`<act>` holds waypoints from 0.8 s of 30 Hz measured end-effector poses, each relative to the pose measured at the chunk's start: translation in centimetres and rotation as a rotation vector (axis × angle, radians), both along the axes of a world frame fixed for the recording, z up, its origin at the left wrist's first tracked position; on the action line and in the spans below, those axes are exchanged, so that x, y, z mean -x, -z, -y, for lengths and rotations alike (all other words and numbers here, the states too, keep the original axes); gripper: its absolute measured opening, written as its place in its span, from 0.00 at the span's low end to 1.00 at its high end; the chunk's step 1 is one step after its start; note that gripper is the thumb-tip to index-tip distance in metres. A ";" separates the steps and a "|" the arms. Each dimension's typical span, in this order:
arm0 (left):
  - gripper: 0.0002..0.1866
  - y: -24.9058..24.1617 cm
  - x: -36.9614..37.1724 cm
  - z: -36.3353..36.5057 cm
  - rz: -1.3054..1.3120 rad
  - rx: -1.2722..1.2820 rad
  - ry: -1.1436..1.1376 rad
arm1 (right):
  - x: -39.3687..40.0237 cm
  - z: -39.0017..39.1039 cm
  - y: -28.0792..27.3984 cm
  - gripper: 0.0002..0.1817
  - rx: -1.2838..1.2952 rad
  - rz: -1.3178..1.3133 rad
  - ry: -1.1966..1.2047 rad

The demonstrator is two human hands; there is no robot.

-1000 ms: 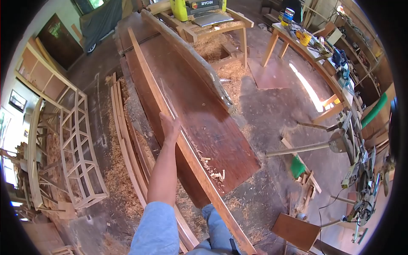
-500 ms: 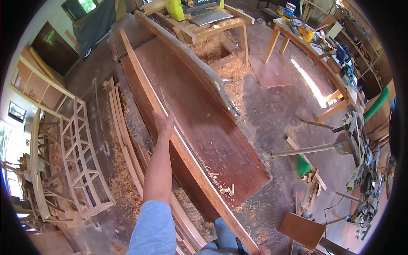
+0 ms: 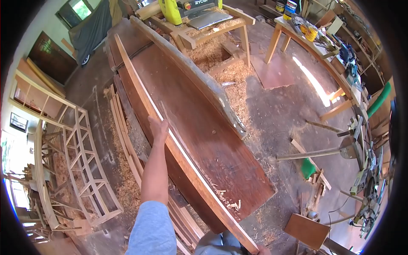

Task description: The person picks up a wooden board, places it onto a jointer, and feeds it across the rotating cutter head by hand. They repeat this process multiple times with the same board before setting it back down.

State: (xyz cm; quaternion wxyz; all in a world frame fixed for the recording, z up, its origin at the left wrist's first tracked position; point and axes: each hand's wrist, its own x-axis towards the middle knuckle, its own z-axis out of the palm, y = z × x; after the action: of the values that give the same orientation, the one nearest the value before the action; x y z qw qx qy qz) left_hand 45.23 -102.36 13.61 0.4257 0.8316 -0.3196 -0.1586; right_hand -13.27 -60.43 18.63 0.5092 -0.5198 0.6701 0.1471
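A long, narrow wooden board (image 3: 193,175) runs diagonally from far left to near right, over a broad reddish-brown wooden panel (image 3: 195,106). My left hand (image 3: 158,128) is closed around it near its middle, gripping from the left side. At the near end, by the bottom edge of the view, my right hand (image 3: 263,250) holds the same board; most of this hand is cut off. Curled wood shavings (image 3: 229,204) lie on the panel near its close end. A rough-edged slab (image 3: 191,70) lies along the panel's right side.
A green planer (image 3: 172,12) stands on a wooden stand at the back. Several long strips (image 3: 127,142) lie on the floor to the left, near a wooden lattice frame (image 3: 87,170). A workbench (image 3: 314,46) with cans and tools lines the right. Sawdust covers parts of the floor.
The view has tilted slightly, so the panel and floor sit lower in the picture. Both hands keep their hold on the board, with little visible movement along it.
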 end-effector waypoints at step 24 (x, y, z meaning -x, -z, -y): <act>0.43 2.9 -9.5 9.2 0.046 0.041 -0.061 | -5.1 1.4 4.7 0.37 0.676 0.240 -0.342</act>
State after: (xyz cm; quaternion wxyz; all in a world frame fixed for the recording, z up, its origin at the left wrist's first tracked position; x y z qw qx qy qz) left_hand 54.69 -111.55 10.69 0.4400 0.8354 -0.3071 -0.1197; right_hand -8.18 -61.82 13.95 0.3519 -0.7758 0.5202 -0.0608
